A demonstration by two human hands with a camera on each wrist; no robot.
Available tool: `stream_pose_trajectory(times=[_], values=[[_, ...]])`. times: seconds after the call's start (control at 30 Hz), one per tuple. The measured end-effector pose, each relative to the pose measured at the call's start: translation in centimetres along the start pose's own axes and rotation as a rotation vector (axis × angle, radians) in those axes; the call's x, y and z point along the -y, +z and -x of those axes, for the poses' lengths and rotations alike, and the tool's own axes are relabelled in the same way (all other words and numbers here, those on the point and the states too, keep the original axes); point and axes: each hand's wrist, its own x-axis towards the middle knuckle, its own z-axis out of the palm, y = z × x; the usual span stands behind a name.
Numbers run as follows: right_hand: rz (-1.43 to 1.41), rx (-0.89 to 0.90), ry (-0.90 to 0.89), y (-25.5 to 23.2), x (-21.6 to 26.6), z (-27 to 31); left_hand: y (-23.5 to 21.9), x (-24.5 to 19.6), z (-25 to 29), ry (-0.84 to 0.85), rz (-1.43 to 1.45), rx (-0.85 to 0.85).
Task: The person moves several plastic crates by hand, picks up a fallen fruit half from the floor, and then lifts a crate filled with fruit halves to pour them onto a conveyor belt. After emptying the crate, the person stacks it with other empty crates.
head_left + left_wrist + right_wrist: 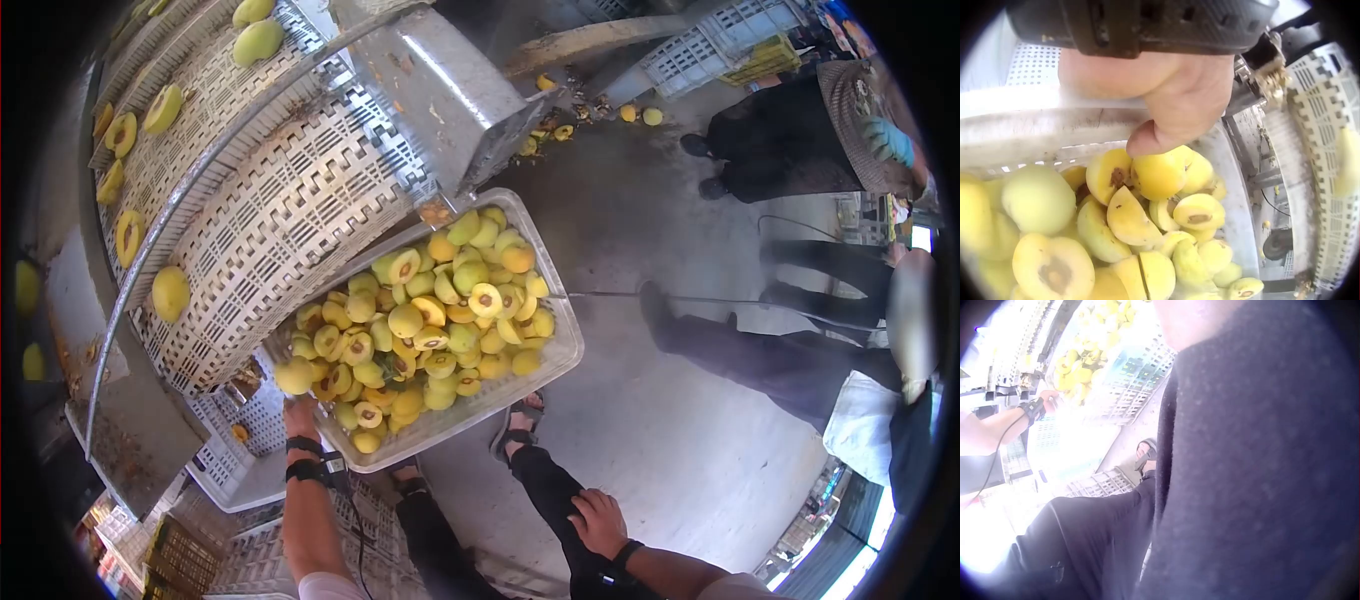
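The left hand point(299, 412) grips the near corner of a translucent plastic crate point(560, 350), the thumb point(1147, 139) hooked over the rim and pressing down among the fruit while the other fingers are hidden under the wall. The crate is heaped with halved yellow peaches point(430, 320), some cut face up with the brown pit hollow showing, others skin side up. It sits tilted just below the lower end of a slatted conveyor belt point(290, 210), beside a metal chute point(440, 90) whose edge reaches the crate's far corner. More peach halves point(125, 135) lie along the belt's left edge, and one whole fruit point(170, 292) sits near its lower edge. The right hand point(598, 520) rests on the person's dark-trousered thigh, fingers loosely spread and holding nothing; the right wrist view is mostly filled by dark cloth. Empty grey crates point(240, 470) sit on the floor below the belt. Other people's legs point(760, 350) stand on the concrete floor to the right, well apart from the crate.
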Motion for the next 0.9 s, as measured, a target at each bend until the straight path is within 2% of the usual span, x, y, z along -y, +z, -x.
stream_pose_trajectory(times=[0.03,0.1,0.17,0.33,0.37,0.47,0.57,0.63,0.73,0.83,0.87,0.9], values=[[0.006,0.006,-0.007,0.0,1.0,-0.4,-0.1,0.7,-0.7,-0.057,0.043,-0.046],[0.015,0.009,-0.027,0.9,3.2,-0.5,-0.3,0.9,-0.1,-0.118,0.196,0.015],[-0.033,0.034,0.021,2.2,5.8,-1.4,1.4,-2.0,0.3,-0.160,0.207,0.010],[-0.055,0.131,0.077,4.9,14.1,-2.6,2.1,-3.8,0.7,-0.269,0.255,0.193],[-0.059,0.089,0.054,8.5,14.1,-2.4,2.5,-3.3,1.0,-0.232,0.294,0.220],[-0.049,0.107,0.060,11.7,18.7,-2.0,2.5,-1.0,-0.4,-0.206,0.339,0.287],[-0.043,0.083,0.057,14.1,23.1,-1.2,1.3,-4.3,-0.1,-0.132,0.365,0.412],[-0.046,0.086,0.059,15.5,25.4,-0.5,2.0,-3.4,-2.2,-0.011,0.235,0.342],[-0.035,0.112,0.072,16.4,27.3,0.3,1.2,-6.0,-2.2,0.044,0.184,0.344],[-0.030,0.122,0.071,16.8,27.8,0.2,1.2,-8.6,-1.8,0.005,0.155,0.308],[-0.029,0.129,0.076,16.7,27.8,0.4,2.9,-4.5,-4.4,0.099,0.199,0.307],[-0.028,0.133,0.076,16.7,27.8,0.5,2.5,-5.3,-4.1,0.095,0.199,0.305]])
